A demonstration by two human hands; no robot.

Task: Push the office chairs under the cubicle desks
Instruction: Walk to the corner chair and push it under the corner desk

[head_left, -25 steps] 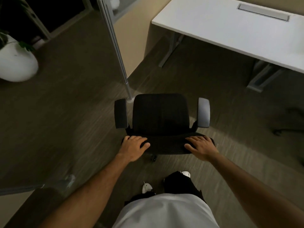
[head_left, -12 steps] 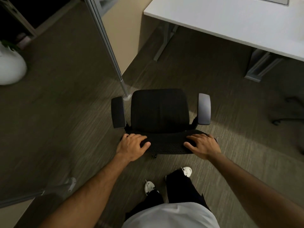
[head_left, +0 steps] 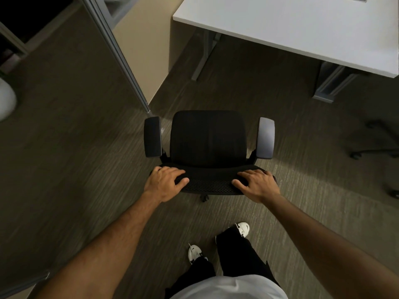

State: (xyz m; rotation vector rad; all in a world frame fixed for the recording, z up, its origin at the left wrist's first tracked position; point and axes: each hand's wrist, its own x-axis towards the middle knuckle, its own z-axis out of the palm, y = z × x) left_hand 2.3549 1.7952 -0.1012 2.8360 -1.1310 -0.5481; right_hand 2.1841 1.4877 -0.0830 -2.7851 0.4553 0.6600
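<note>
Our left hand (head_left: 165,182) and right hand (head_left: 257,184) rest palm-down over the top edge of the black office chair (head_left: 208,138), fingers curled forward over the mesh backrest (head_left: 209,184) and thumbs turned in toward each other — each hand clasping its own end of that edge. Just beyond the knuckles lies the seat, flanked by the left armrest (head_left: 152,137) and the paler right armrest (head_left: 266,138); one caster (head_left: 204,198) peeps out below the backrest, between the hands and our white shoes (head_left: 243,228). Over the past second the grip has not shifted, but the white cubicle desk (head_left: 291,29) has swelled in view and drawn closer ahead of the hands, off to the right, and the partition post (head_left: 121,57) ahead to the left has slid nearer — we have been rolling the chair forward, walking behind it. The chair now stands on open carpet (head_left: 64,169), near the desk but not yet under it, its seat front short of the desk's near edge. We judge the push about midway: the chair needs steering rightward between the desk legs (head_left: 203,59), clear of the partition. A second chair's base (head_left: 375,151) waits far to the right of our right hand.
</note>
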